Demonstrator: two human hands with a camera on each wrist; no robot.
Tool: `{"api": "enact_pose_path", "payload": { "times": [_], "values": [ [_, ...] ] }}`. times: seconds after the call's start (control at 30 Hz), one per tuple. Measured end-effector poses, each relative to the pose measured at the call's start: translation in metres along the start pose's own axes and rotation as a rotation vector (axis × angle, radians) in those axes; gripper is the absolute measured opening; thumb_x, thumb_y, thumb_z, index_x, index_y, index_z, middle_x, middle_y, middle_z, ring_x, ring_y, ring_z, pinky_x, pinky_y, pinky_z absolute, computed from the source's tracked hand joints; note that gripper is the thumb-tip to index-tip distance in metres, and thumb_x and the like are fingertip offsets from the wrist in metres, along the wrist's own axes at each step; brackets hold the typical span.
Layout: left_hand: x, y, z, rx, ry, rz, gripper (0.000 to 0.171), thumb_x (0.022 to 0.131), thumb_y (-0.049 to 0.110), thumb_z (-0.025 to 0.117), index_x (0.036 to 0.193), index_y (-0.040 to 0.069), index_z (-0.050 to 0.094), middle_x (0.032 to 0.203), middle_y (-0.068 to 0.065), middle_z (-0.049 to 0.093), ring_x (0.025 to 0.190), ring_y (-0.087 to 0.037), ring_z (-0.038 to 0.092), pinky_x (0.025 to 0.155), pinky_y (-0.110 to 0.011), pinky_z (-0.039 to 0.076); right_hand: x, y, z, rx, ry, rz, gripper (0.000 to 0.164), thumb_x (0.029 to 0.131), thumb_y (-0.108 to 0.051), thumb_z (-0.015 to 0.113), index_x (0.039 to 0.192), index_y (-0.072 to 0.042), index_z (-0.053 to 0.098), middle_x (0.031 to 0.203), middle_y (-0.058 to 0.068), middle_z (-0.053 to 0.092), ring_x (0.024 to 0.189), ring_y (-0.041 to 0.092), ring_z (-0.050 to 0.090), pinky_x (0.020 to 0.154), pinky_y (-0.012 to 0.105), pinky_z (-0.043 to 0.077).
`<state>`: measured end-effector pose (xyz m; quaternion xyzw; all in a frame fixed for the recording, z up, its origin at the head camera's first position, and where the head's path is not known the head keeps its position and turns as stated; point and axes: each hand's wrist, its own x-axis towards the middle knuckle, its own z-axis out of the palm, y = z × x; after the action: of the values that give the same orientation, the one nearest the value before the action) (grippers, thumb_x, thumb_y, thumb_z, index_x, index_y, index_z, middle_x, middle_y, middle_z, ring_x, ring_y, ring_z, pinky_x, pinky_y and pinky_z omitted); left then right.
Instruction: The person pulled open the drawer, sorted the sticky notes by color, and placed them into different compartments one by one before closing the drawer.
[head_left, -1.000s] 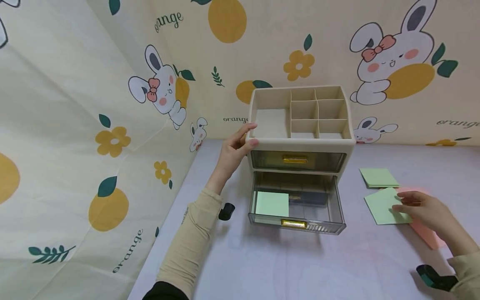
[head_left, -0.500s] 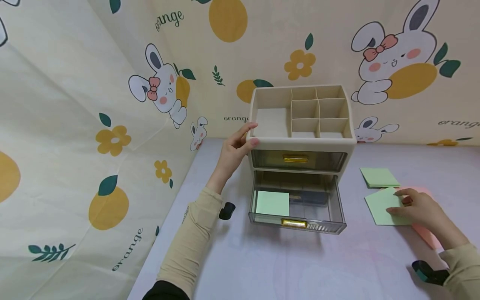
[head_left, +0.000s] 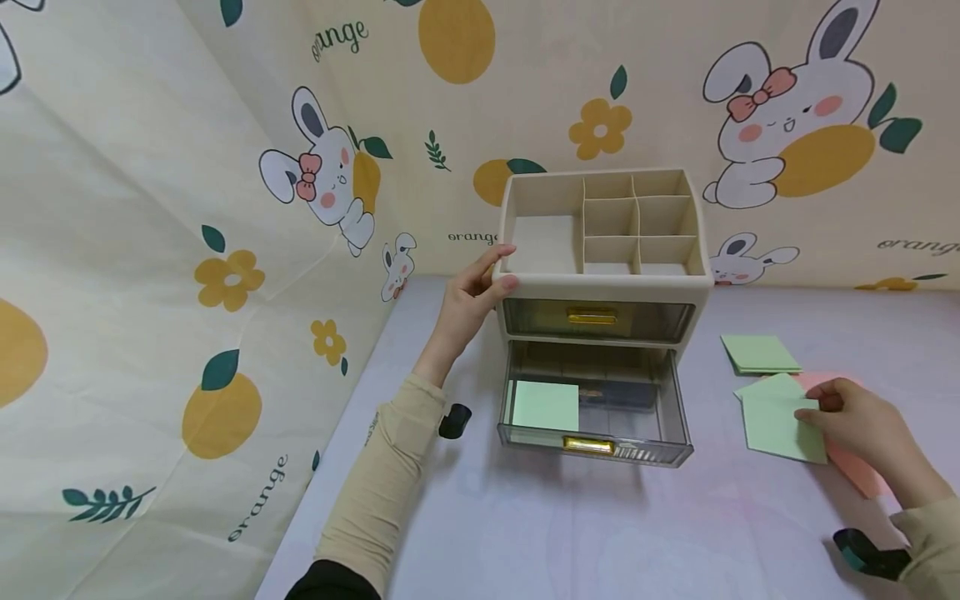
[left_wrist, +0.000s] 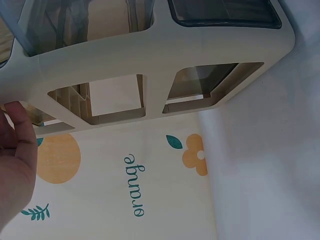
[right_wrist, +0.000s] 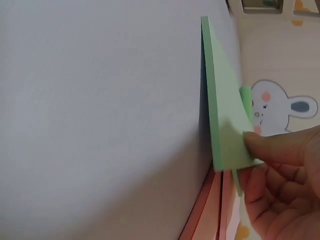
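A white desktop drawer organizer [head_left: 600, 285] stands before the backdrop, its lower drawer [head_left: 622, 454] pulled out. My left hand [head_left: 468, 308] grips the organizer's left top edge, thumb at the front and fingertips over the rim. A light green sticky note pad [head_left: 546, 406] lies in the open drawer at the left. On the right, my right hand [head_left: 862, 425] pinches another green sticky note pad [head_left: 780, 429] by its right side. In the right wrist view the thumb lies on the face of this held pad [right_wrist: 225, 110], which tilts above the pink pads [right_wrist: 202, 205].
Behind the held pad lie a green pad [head_left: 772, 386] on pink pads [head_left: 855, 467] and a stack of green pads [head_left: 759, 354]. The organizer's upper drawer [head_left: 540, 321] is closed. A patterned backdrop [head_left: 420, 192] rises behind and left of the white tabletop [head_left: 570, 533].
My right hand has taken hold of the top green pad and shifted it slightly toward me, baring more of the green pad under it. My left hand has stayed put.
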<state>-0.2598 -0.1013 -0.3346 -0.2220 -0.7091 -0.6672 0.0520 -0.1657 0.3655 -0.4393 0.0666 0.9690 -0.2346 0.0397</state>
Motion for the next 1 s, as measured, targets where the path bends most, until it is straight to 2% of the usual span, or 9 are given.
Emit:
{"api": "enact_pose_path", "payload": {
  "times": [0.07, 0.17, 0.3, 0.37, 0.43, 0.5, 0.6, 0.8, 1.0],
  "values": [
    [0.0, 0.0, 0.0, -0.004, -0.002, 0.004, 0.09, 0.063, 0.072, 0.066, 0.13, 0.014, 0.052, 0.109, -0.018, 0.061, 0.085, -0.013, 0.053, 0.071, -0.026, 0.041, -0.004, 0.001, 0.0, 0.01, 0.04, 0.018, 0.048, 0.088, -0.032, 0.062, 0.107, 0.01, 0.051, 0.101, 0.035, 0.054, 0.086, 0.043, 0.052, 0.065, 0.044, 0.04],
    [0.0, -0.001, 0.0, -0.008, -0.005, 0.009, 0.09, 0.063, 0.072, 0.066, 0.13, 0.014, 0.052, 0.106, -0.017, 0.061, 0.085, -0.012, 0.053, 0.07, -0.025, 0.041, -0.009, 0.001, -0.004, 0.076, 0.065, 0.048, 0.045, 0.091, -0.032, 0.059, 0.108, 0.008, 0.055, 0.091, 0.026, 0.062, 0.073, 0.025, 0.059, 0.059, 0.037, 0.044],
    [0.001, -0.001, 0.0, -0.003, -0.002, 0.01, 0.09, 0.062, 0.072, 0.065, 0.13, 0.014, 0.051, 0.101, -0.013, 0.061, 0.084, -0.012, 0.052, 0.068, -0.025, 0.04, -0.017, -0.004, -0.012, 0.219, 0.097, 0.084, 0.038, 0.094, -0.026, 0.054, 0.109, 0.008, 0.055, 0.072, -0.013, 0.061, 0.058, -0.004, 0.052, 0.053, 0.023, 0.047],
    [0.001, -0.001, 0.0, 0.001, -0.001, 0.01, 0.09, 0.062, 0.073, 0.065, 0.13, 0.014, 0.052, 0.097, -0.011, 0.06, 0.082, -0.012, 0.051, 0.067, -0.025, 0.038, -0.021, -0.007, -0.015, 0.284, 0.133, 0.099, 0.032, 0.094, -0.022, 0.053, 0.105, 0.007, 0.056, 0.068, -0.028, 0.051, 0.057, -0.008, 0.049, 0.053, 0.018, 0.046],
    [0.001, -0.001, 0.0, 0.003, 0.0, 0.012, 0.09, 0.063, 0.073, 0.065, 0.13, 0.014, 0.052, 0.093, -0.009, 0.059, 0.08, -0.013, 0.05, 0.066, -0.025, 0.037, -0.025, -0.011, -0.019, 0.352, 0.185, 0.09, 0.016, 0.094, -0.018, 0.052, 0.095, -0.004, 0.06, 0.065, -0.034, 0.045, 0.057, -0.008, 0.048, 0.053, 0.015, 0.045],
    [0.001, -0.001, 0.0, 0.005, 0.0, 0.015, 0.09, 0.063, 0.072, 0.065, 0.13, 0.014, 0.052, 0.091, -0.007, 0.058, 0.079, -0.013, 0.05, 0.065, -0.025, 0.037, -0.028, -0.016, -0.022, 0.456, 0.241, 0.056, 0.015, 0.094, -0.01, 0.051, 0.085, -0.018, 0.061, 0.065, -0.034, 0.047, 0.055, -0.007, 0.048, 0.052, 0.012, 0.043],
    [0.002, -0.001, 0.0, 0.016, 0.004, 0.019, 0.089, 0.063, 0.073, 0.064, 0.13, 0.015, 0.052, 0.089, -0.005, 0.057, 0.078, -0.013, 0.049, 0.064, -0.025, 0.036, -0.034, -0.025, -0.028, 0.625, 0.297, -0.042, 0.041, 0.093, 0.001, 0.048, 0.078, -0.037, 0.056, 0.068, -0.032, 0.053, 0.055, -0.006, 0.05, 0.053, 0.009, 0.041],
    [0.002, -0.002, -0.001, 0.033, 0.01, 0.016, 0.09, 0.063, 0.074, 0.063, 0.129, 0.015, 0.052, 0.09, -0.007, 0.058, 0.078, -0.013, 0.049, 0.064, -0.025, 0.037, -0.045, -0.052, -0.04, 0.82, 0.365, -0.212, 0.047, 0.09, 0.012, 0.046, 0.083, -0.032, 0.064, 0.076, -0.029, 0.062, 0.058, -0.007, 0.055, 0.056, 0.005, 0.041],
    [0.001, -0.002, 0.0, 0.02, 0.01, 0.012, 0.089, 0.062, 0.074, 0.064, 0.129, 0.015, 0.053, 0.09, -0.007, 0.059, 0.078, -0.013, 0.05, 0.064, -0.025, 0.037, -0.053, -0.083, -0.043, 1.031, 0.375, -0.41, 0.038, 0.087, 0.017, 0.047, 0.089, -0.015, 0.068, 0.082, -0.015, 0.069, 0.063, 0.0, 0.057, 0.06, 0.007, 0.043]
  ]
}}
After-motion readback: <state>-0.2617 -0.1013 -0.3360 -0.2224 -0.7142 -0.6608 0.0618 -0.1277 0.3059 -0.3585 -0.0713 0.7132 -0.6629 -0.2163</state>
